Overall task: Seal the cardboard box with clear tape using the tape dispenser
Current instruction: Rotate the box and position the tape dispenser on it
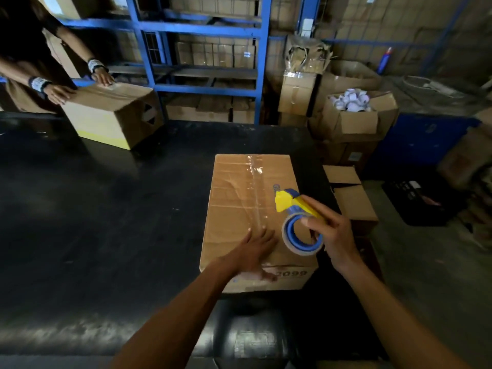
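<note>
Surface (106, 209), dark, carries the cardboard box (239, 198) with clear tape (256, 187) along its seam. Left hand (255, 249) lies flat and open, apparently pressing the near end; right hand (332, 235) clamps the tape dispenser (298, 222) above the box. Unpressed tape could lift or wrinkle there.

Two closed cardboard boxes stand on the worktop (106, 209): the near box (239, 203) and the far box (111, 115). One tape dispenser (298, 222) is present, carrying one tape roll. Four hands are visible: the wearer's left hand (255, 249) and right hand (332, 235), plus two of a second person (21, 35). One open carton of white items (354, 113) stands beside the worktop.
</note>
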